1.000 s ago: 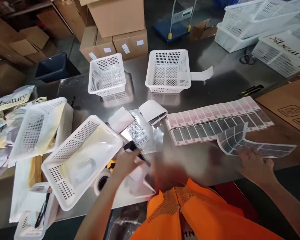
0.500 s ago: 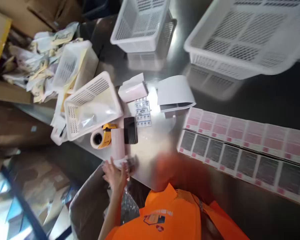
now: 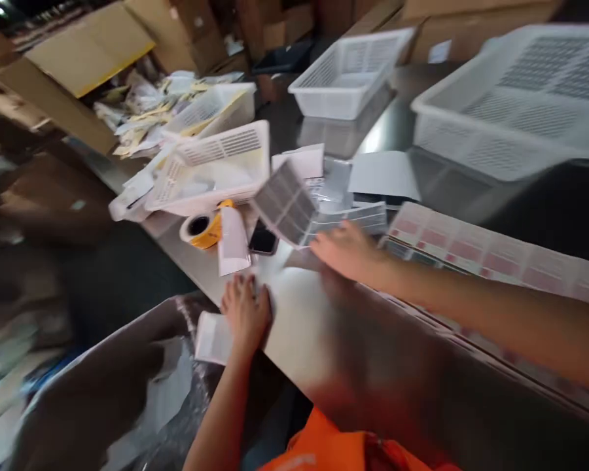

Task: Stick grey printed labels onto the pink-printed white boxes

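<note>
My right hand [image 3: 346, 252] is closed at the near edge of a grey sheet of labels [image 3: 287, 203], whose left part stands tilted up off the table. More of the grey label sheet stretches to the right beyond my fingers. My left hand [image 3: 245, 311] reaches over the table's near edge, fingers apart and slightly bent, touching a dark item mostly hidden beneath them. Beside its wrist a white slip [image 3: 213, 337] juts out over the edge. Just beyond that hand lies a pale folded strip [image 3: 233, 242], with a black phone [image 3: 264, 239] next to it.
A yellow-and-white tape roll [image 3: 201, 229] lies by a tilted white basket [image 3: 216, 170]. More white baskets [image 3: 348, 78] stand at the back. Rows of pink label cards [image 3: 476, 245] run along the right. A lined bin [image 3: 108, 386] sits below the table's left edge.
My right hand has come into view from the right, and the grey label sheet now shows raised at it. My left hand stays near the table edge. The camera has tilted up.
</note>
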### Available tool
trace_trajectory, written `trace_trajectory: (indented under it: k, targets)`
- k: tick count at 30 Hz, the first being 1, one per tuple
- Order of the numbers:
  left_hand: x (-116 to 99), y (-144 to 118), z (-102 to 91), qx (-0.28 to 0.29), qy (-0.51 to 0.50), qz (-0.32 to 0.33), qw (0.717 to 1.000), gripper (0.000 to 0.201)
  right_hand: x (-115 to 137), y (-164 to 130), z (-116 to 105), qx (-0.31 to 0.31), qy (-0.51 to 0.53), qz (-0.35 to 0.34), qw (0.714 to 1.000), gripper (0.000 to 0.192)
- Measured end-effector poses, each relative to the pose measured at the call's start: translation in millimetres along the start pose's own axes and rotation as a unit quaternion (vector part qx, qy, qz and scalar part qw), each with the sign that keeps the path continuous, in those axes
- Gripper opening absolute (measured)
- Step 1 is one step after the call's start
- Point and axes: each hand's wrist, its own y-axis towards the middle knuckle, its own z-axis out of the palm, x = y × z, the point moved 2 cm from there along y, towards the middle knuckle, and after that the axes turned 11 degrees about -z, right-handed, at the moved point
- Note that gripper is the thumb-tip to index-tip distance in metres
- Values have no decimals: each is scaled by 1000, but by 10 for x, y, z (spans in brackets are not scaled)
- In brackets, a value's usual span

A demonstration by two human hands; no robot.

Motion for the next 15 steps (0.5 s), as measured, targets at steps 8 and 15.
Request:
trace_trajectory:
  k: [8, 15]
  targets:
    - [-8, -180, -148, 21, -49, 30, 998, 59, 153, -411, -427, -45, -26, 172, 984, 24]
    - [234, 136, -391, 36, -52, -19, 998, 62, -1286, -1034, -1462, -285, -150, 419, 849, 37]
